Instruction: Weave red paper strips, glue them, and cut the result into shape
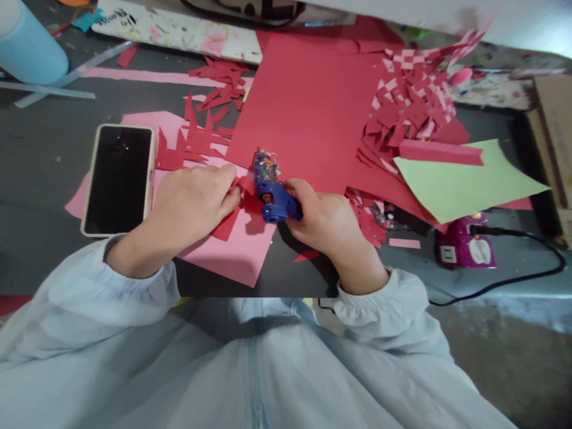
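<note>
My right hand (324, 217) is wrapped round the handle of a blue glue gun (276, 199), whose nozzle points away from me. Bits of coloured scrap cling to its front end. My left hand (196, 199) is closed, its fingertips pinching a small red paper piece (246, 189) just left of the glue gun. Beneath both lies a pink paper sheet (236, 262), with a red strip (226, 228) on it. Spiky red paper cutouts (192, 143) lie beyond my left hand. A large red sheet (304, 107) spreads out ahead of the glue gun.
A phone (118, 179) lies left of my left hand. Further off stand a blue cylinder (31, 44) and translucent glue sticks (58, 92). At right are woven red-and-pink paper pieces (409, 98), a green sheet (469, 179) and a purple power socket (465, 244) with a black cord (527, 277).
</note>
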Available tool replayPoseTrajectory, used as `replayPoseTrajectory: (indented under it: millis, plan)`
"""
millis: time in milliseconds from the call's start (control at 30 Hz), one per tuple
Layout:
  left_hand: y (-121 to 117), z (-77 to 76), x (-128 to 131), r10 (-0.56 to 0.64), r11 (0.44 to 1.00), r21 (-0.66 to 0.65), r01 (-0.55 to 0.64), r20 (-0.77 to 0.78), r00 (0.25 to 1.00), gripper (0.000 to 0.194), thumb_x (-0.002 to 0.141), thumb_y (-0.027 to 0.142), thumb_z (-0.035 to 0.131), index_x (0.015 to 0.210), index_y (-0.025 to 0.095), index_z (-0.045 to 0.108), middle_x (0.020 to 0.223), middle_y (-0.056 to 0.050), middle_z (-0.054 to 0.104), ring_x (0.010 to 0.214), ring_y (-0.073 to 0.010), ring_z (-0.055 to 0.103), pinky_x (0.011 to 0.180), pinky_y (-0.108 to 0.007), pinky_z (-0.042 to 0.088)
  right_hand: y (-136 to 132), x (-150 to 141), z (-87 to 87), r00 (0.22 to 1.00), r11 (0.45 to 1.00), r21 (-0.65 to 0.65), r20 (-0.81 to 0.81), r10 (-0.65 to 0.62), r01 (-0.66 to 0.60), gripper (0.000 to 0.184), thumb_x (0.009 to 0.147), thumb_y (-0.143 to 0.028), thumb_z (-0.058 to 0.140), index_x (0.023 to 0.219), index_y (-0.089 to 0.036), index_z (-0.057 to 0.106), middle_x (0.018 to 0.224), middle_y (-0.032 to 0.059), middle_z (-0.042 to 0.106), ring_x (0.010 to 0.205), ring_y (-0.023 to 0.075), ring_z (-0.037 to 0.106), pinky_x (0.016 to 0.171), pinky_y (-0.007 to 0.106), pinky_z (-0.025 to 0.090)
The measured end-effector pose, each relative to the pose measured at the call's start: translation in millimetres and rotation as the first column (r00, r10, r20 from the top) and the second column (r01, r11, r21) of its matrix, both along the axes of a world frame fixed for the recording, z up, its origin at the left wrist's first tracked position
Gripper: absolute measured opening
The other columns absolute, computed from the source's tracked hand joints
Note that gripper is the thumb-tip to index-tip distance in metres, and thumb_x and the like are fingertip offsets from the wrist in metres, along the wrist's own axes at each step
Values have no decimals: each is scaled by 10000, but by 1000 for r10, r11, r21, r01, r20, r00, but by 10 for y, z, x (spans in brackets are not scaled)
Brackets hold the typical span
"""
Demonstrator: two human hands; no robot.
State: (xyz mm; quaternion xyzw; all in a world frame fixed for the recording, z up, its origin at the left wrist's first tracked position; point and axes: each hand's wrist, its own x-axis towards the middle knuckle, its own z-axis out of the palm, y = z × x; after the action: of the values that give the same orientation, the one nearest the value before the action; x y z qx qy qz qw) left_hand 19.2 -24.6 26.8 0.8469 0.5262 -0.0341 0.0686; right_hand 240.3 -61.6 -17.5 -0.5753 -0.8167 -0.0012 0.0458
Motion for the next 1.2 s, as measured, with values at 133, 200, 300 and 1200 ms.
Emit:
replayPoseTrajectory:
  millis: [133, 200, 300, 1200]
  plan:
    - [-11, 19, 11, -3, 1000, -1, 3, 15, 1000, 309, 950, 342, 427, 1052, 198, 679, 915, -90, 746, 882, -258, 719, 714, -334, 490, -6, -19, -9, 1000, 1000, -9, -15, 13, -13, 440, 811, -230, 438, 1190, -109, 625, 691, 92, 716, 577, 223, 609, 511, 295, 284]
    - [-15, 10, 8, -4, 1000, 2, 4, 20, 1000, 318, 958, 304, 393, 1031, 204, 686, 909, -88, 748, 877, -251, 718, 725, -338, 491, -5, -19, -8, 1000, 1000, -11, -23, 16, -16, 440, 814, -234, 444, 1196, -108, 623, 701, 93, 718, 578, 221, 611, 515, 294, 287]
    - [-15, -19, -7, 2, 1000, 12, -2, 39, 999, 342, 966, 287, 366, 1000, 195, 693, 923, -100, 749, 871, -262, 719, 732, -356, 490, -2, -3, 3, 999, 999, -30, -45, 12, -14, 439, 821, -250, 451, 1202, -112, 620, 722, 97, 722, 597, 230, 626, 524, 294, 307]
    - [19, 3, -8, 52, 998, -46, -51, 21, 998, 369, 917, 357, 421, 987, 175, 735, 887, -122, 744, 877, -306, 721, 730, -383, 497, 1, 270, 295, 723, 813, -546, -643, -252, -202, 324, 849, -446, 636, 917, -132, 670, 561, -41, 521, 505, 107, 465, 508, 244, 361]
